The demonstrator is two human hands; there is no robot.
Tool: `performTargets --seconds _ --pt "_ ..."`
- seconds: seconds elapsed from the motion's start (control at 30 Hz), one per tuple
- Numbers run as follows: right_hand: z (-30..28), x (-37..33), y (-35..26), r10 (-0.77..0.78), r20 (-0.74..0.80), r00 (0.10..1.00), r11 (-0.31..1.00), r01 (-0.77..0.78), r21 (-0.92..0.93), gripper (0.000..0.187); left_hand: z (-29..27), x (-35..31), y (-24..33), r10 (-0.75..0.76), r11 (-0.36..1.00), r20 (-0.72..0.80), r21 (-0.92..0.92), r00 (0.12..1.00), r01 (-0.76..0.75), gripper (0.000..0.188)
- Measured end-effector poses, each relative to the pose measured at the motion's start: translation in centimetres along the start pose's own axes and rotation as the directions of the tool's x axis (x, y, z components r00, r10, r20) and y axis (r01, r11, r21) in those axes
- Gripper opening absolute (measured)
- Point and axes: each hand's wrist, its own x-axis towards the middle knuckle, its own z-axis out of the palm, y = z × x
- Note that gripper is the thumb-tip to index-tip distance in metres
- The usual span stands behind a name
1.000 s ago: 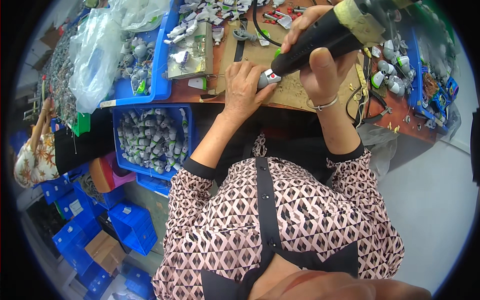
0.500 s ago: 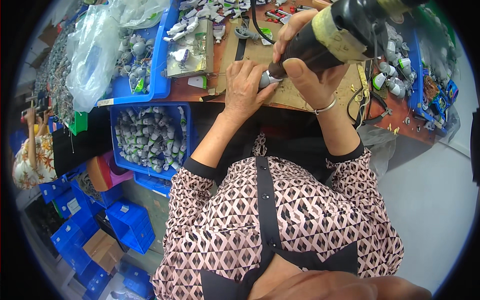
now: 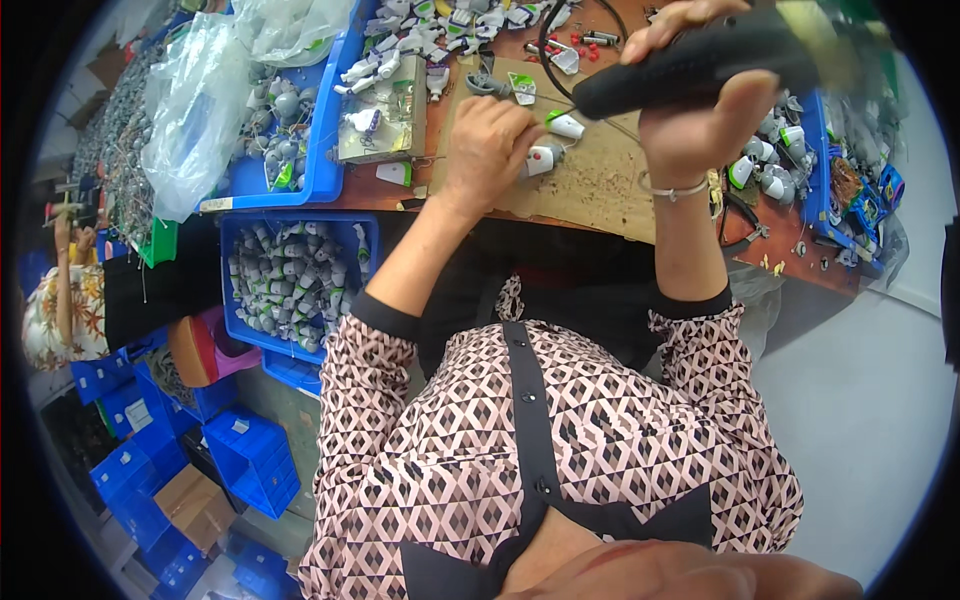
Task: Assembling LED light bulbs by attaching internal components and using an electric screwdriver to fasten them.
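Observation:
My right hand (image 3: 700, 110) is wrapped round a black power tool, seemingly an electric screwdriver (image 3: 660, 78), with worn yellowish tape at its blurred rear end. The tool lies nearly level above the cardboard mat, its tip pointing left. My left hand (image 3: 490, 145) rests on the mat with curled fingers, its thumb against a small grey-and-white plastic housing (image 3: 543, 160); part of the housing is hidden by the hand. Just beyond it lies a white housing with a green patch (image 3: 566, 124). The cardboard mat (image 3: 600, 185) is sprinkled with brown crumbs.
A metal block (image 3: 385, 125) stands left of the mat. Blue bins hold grey-and-white parts: a lower left bin (image 3: 372, 245), an upper left tray (image 3: 325, 165) and one at right (image 3: 818, 180). Pliers (image 3: 745, 225) lie right of the mat. Another person (image 3: 70, 300) sits far left.
The screwdriver has lifted off the housing and swung to nearly level, up and to the right. My left hand has moved slightly away from me, and more of the mat and housings now shows.

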Motion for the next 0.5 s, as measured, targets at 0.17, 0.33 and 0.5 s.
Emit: performTargets --seconds 0.17,0.33,0.5 --pt "-4.3 3.7 2.8 0.005 0.325 0.946 0.695 0.230 -0.681 0.043 1.2 3.0 -2.8 0.064 0.991 0.006 0.118 0.998 -0.064 0.007" --pt "-10.1 1.1 9.5 0.457 0.311 0.833 0.027 0.336 -0.941 0.046 1.9 4.9 -3.9 0.003 0.972 0.105 0.234 0.994 -0.028 0.014" --pt "-13.3 -0.6 10.4 0.480 0.301 0.824 -0.062 0.373 -0.926 0.048 -1.2 2.0 -1.0 0.006 0.997 0.184 0.077 0.983 -0.021 0.036"
